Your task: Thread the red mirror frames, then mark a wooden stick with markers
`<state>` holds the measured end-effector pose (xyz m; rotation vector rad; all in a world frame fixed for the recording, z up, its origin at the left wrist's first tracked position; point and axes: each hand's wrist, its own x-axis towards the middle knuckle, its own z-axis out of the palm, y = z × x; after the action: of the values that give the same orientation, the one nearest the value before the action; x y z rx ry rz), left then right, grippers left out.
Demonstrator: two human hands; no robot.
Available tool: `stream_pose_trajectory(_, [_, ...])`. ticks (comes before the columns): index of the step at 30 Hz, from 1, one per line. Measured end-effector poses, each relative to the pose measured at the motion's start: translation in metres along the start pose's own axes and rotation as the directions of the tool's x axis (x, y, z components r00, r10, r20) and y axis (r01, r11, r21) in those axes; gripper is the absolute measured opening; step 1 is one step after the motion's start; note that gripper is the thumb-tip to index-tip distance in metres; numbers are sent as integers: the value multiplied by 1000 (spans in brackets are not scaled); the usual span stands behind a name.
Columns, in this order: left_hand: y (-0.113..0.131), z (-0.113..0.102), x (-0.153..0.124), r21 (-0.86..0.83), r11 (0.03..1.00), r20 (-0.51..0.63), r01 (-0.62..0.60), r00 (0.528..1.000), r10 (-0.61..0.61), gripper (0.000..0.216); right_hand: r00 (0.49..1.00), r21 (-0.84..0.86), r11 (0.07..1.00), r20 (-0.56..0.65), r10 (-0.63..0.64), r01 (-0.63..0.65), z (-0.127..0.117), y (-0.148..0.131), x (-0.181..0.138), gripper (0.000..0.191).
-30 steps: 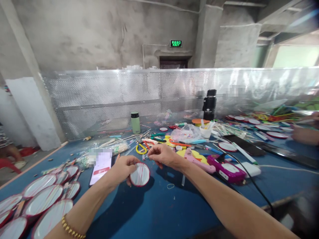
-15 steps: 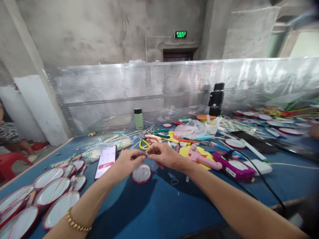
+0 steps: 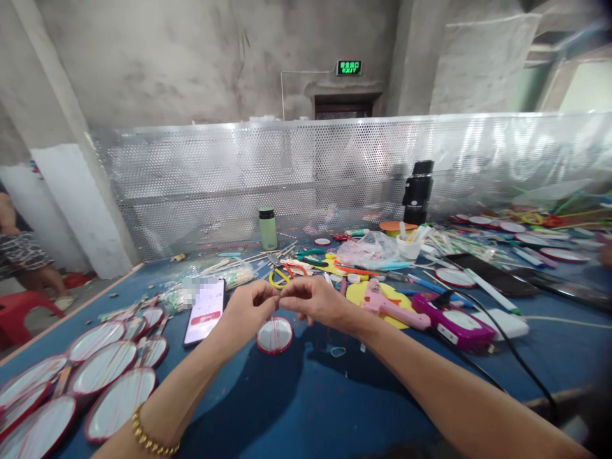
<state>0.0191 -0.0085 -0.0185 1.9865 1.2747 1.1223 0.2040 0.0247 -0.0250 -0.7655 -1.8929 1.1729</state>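
My left hand [image 3: 251, 312] and my right hand [image 3: 318, 303] meet fingertip to fingertip above the blue table, both closed in a pinch. Whatever lies between the fingers is too small to make out. Just below them a small round white disc with a red rim [image 3: 274, 335] lies on the table, pinkish lines running across its face. Right of it is a thin pale loop [image 3: 338, 351]. Behind my hands are yellow-handled pliers [image 3: 280, 278].
Several red-rimmed discs [image 3: 102, 366] lie at left beside a lit phone [image 3: 204, 312]. To the right are a pink glue gun [image 3: 396, 307], a purple device [image 3: 452, 322] and a black cable [image 3: 514, 357]. A green bottle [image 3: 268, 229] and black flask [image 3: 418, 193] stand near the perforated metal screen [image 3: 215, 178].
My hands stay pinched together, with the fingertips shifted slightly. The whole view has moved a little, so things sit slightly further right.
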Motion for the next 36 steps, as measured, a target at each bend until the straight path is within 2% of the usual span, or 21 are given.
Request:
stream_pose_trajectory(5, [0, 2, -1, 18, 1000, -6, -4, 1000, 4, 12, 997, 40, 999, -77, -16, 19, 2, -2, 0, 17])
stream_pose_trajectory(12, [7, 5, -2, -26, 1000, 5, -6, 1000, 7, 7, 998, 268, 961, 13, 60, -61, 7, -5, -6, 30])
stream_pose_trajectory(18, [1, 3, 1, -32, 999, -108, 5, 994, -8, 8, 995, 338, 937, 80, 65, -88, 9, -8, -9, 30])
stream_pose_trajectory(24, [5, 0, -1, 77, 996, -248, -35, 967, 53, 13, 953, 234, 944, 250, 172, -232, -2, -8, -11, 21])
stream_pose_trajectory(27, [11, 2, -6, 124, 988, -202, -93, 972, 117, 12, 923, 155, 946, 312, 225, -283, -10, -7, -12, 21])
stream_pose_trajectory(30, [13, 2, -8, 139, 980, -102, -139, 983, 154, 11, 932, 79, 970, 305, 198, -232, -12, -9, -13, 21])
stream_pose_trajectory(34, [9, -3, -3, 148, 976, 69, -161, 986, 153, 15, 980, 28, 996, 185, 73, -79, -12, -16, -14, 24])
stream_pose_trajectory(36, [6, -8, -1, 182, 972, 100, -149, 986, 132, 22, 995, 24, 1000, 96, 10, -12, -14, -20, -14, 29])
